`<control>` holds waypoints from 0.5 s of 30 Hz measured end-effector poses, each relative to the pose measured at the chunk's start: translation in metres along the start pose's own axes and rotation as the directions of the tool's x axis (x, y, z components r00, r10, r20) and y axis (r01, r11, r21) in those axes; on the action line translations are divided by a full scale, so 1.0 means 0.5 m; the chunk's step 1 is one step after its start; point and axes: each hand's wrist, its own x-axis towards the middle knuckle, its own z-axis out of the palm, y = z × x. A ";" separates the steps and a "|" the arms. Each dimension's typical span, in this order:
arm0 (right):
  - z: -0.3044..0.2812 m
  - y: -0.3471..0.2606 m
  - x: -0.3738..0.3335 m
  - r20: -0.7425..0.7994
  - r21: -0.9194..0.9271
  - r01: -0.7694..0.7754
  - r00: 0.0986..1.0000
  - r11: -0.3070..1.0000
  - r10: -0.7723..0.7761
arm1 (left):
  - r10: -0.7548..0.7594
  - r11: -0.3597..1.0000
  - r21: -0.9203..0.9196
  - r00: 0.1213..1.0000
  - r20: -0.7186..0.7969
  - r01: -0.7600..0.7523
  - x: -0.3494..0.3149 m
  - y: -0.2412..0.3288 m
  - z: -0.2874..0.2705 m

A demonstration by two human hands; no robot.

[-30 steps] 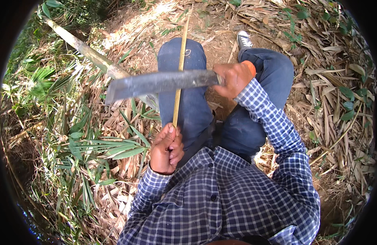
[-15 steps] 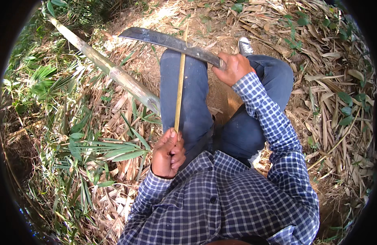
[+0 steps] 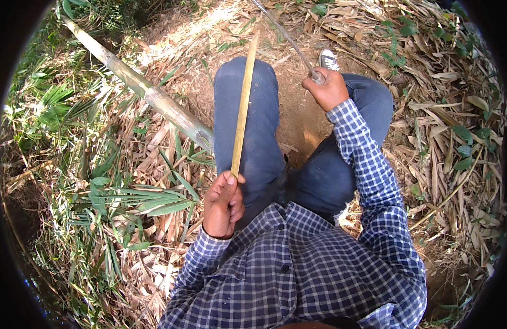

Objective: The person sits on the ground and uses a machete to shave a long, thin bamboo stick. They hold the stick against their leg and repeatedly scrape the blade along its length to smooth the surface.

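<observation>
- Yellow-tan bamboo strip (image 3: 242,109), long and narrow, extends above the person's left thigh and knee, its far end tapering to a point; whether it touches the trousers (image 3: 251,90) cannot be told.
- Left hand (image 3: 223,205) is closed around the strip's near end, thumb uppermost.
- Right hand (image 3: 327,89) is clenched on the handle of a machete (image 3: 289,41), near the right knee; the blade, seen nearly edge-on, slants away and leaves the view at the top.
- The two hands are well apart, and the blade is apart from the strip.
- Navy-and-white checked shirt (image 3: 319,247) has dark buttons and a chest pocket (image 3: 231,268); its contents cannot be seen.
- Thick, pale bamboo pole (image 3: 149,96) slants across the ground at left, its near end beside the left leg.
- Beyond the right knee is a dark, white-toed sneaker (image 3: 328,60).
- Dry leaves (image 3: 445,71) litter the brown soil (image 3: 294,118); green leaves (image 3: 160,200) lie left of the left hand.
</observation>
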 end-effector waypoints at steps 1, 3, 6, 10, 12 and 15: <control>0.006 0.008 -0.018 0.007 0.076 -0.018 1.000 0.997 0.017 | 0.004 1.000 0.029 1.000 0.000 -0.004 0.007 -0.002 -0.002; -0.005 -0.011 -0.047 0.065 0.148 -0.028 0.998 0.989 0.018 | 0.029 0.998 0.062 0.999 -0.018 -0.028 0.020 0.004 0.006; -0.022 -0.070 -0.084 0.036 0.336 0.045 0.998 0.941 -0.061 | 0.055 0.994 0.093 0.998 -0.022 -0.052 0.034 0.008 0.000; -0.003 -0.057 -0.100 0.000 0.387 0.132 0.990 0.912 -0.143 | 0.128 0.980 0.153 0.992 0.018 -0.129 0.055 0.014 0.003; 0.032 -0.019 -0.115 0.086 0.290 0.041 0.994 0.956 -0.069 | 0.131 0.973 0.193 0.991 -0.025 -0.124 0.063 0.022 0.015; 0.048 -0.029 -0.179 0.250 0.515 -0.192 0.966 0.835 0.068 | 0.132 0.981 0.142 0.991 0.032 -0.136 0.071 0.039 0.019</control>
